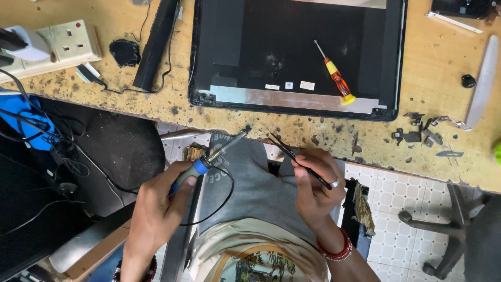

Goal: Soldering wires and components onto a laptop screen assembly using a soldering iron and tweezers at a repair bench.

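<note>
My left hand [162,203] grips a soldering iron [209,159] with a blue collar, its metal tip pointing up toward the bench edge. My right hand [315,183], a ring on one finger and red bangles at the wrist, holds black tweezers [295,155] with the points aimed up-left, close to the iron's tip. Both tools hover over my lap, just below the worn wooden bench [438,68]. A black laptop lid panel [292,52] lies on the bench above them, with a red-and-yellow screwdriver [334,75] resting on it.
A white power strip [57,44] with plugs sits at the far left, cables trailing down. A black bar [156,42] and a black lump [124,52] lie beside it. Small metal hinge brackets [425,130] and a grey spudger [482,78] lie at right. Tiled floor and a stool base show below.
</note>
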